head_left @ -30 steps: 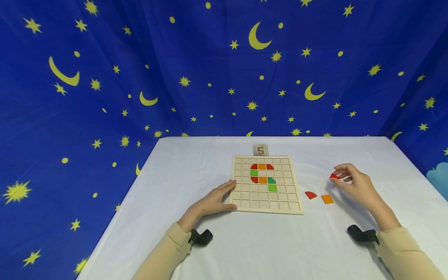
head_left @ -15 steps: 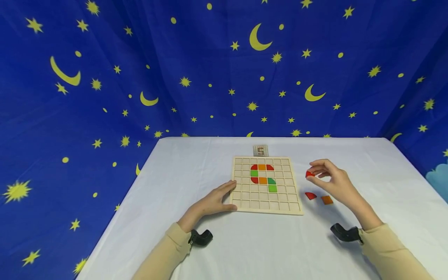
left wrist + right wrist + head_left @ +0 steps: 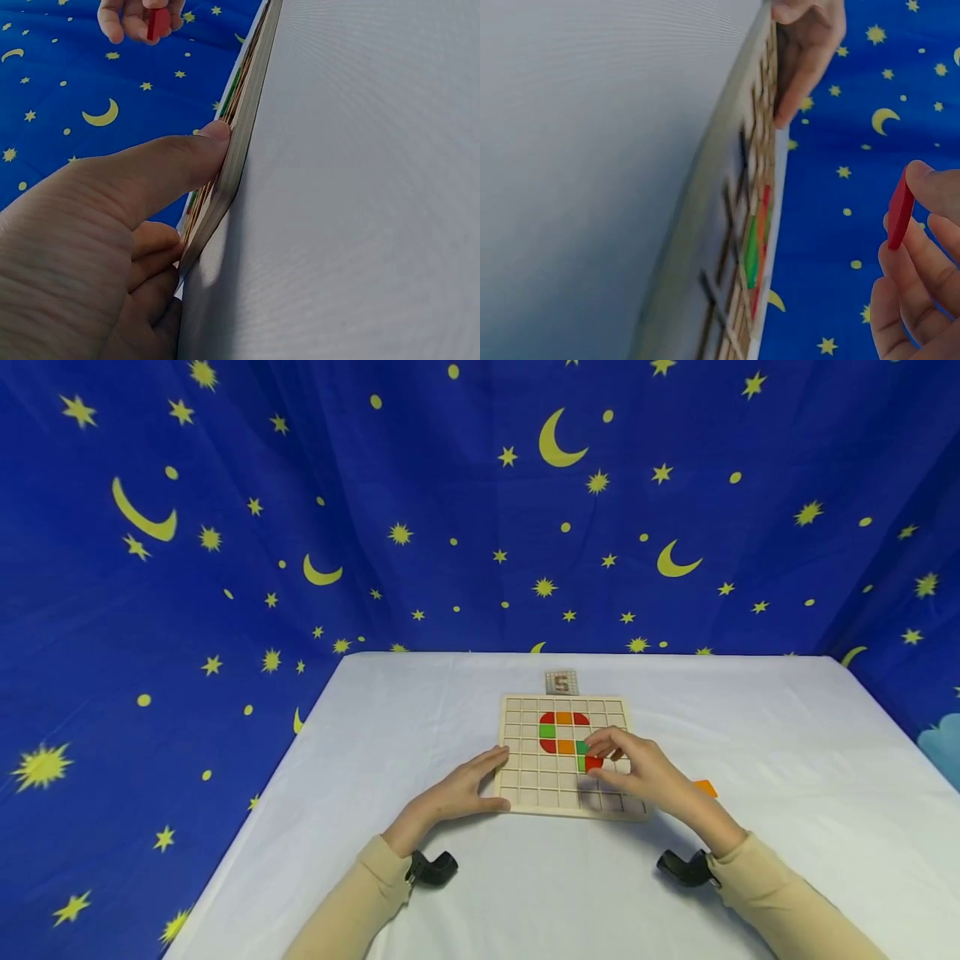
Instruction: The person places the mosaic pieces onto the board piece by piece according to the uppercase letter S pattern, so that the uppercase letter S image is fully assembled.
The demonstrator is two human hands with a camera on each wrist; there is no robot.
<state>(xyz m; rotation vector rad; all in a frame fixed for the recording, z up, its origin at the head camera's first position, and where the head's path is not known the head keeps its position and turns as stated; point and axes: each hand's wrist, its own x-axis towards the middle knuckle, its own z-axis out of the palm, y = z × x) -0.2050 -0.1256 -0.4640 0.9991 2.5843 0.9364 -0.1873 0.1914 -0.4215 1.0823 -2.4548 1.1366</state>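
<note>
Left hand (image 3: 457,792) lies flat-fingered against the wooden grid board (image 3: 525,793), steadying its left edge on the white surface (image 3: 420,727); right hand (image 3: 645,774) hovers over the board, pinching a red quarter-round piece (image 3: 593,763) just beside the green square. Best to turn its curve to suit the pattern, drop it level into one cell, keep that brace firm.
</note>
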